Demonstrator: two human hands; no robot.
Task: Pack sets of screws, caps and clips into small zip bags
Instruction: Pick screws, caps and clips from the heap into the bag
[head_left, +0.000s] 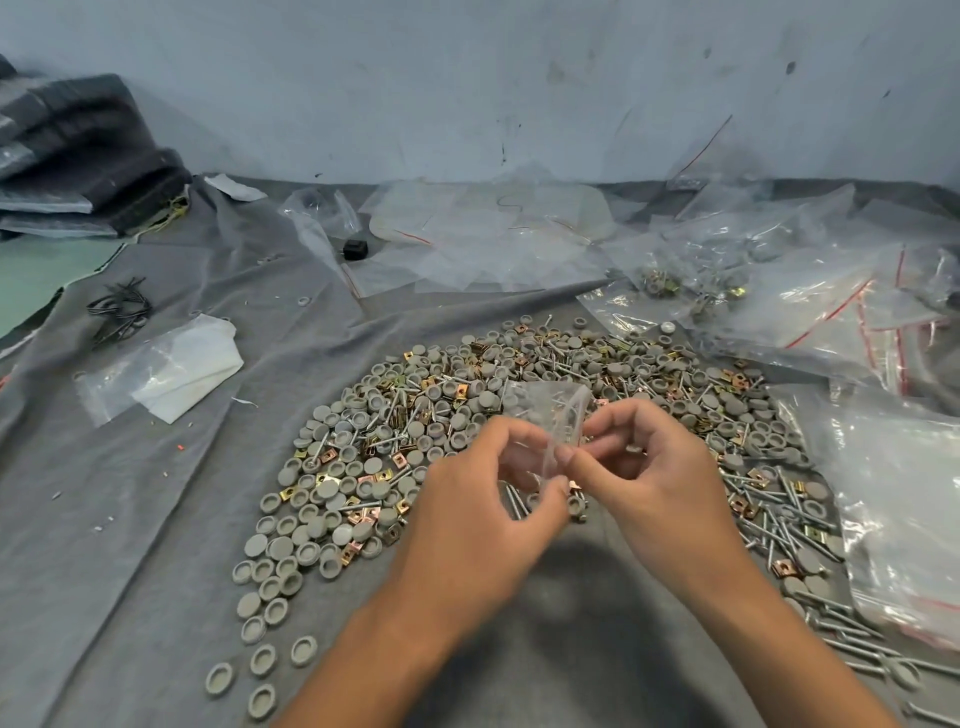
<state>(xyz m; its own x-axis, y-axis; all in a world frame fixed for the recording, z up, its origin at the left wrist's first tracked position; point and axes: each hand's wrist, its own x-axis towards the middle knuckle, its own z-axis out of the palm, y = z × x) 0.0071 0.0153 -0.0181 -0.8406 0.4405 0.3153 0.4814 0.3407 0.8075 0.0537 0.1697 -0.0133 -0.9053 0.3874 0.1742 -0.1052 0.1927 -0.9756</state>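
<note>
Nearest the camera, the left hand (498, 499) and the right hand (644, 467) meet over the front edge of the heap, both pinching one small clear zip bag (553, 421) between thumb and curled fingertips. The bag stands up from the fingers, its upper part tilted away from the person, and a few grey caps and what look like screws show through the plastic; whether a clip is inside I cannot tell. The fingers sit at the bag's lower edge, so my guess is that this set is being sealed or finished, though the zip line itself is hidden.

Behind and around the hands, a wide heap of grey caps (332, 488), brass-coloured clips (400, 460) and long screws (779, 514) lies loose on the grey cloth-covered table (156, 519), so most of the packing looks undone

Further back on the right, filled bags (691, 280) with red zip strips lie in a pile, which suggests some sets are finished. Empty clear bags (493, 239) lie spread near the wall, ready for use
</note>
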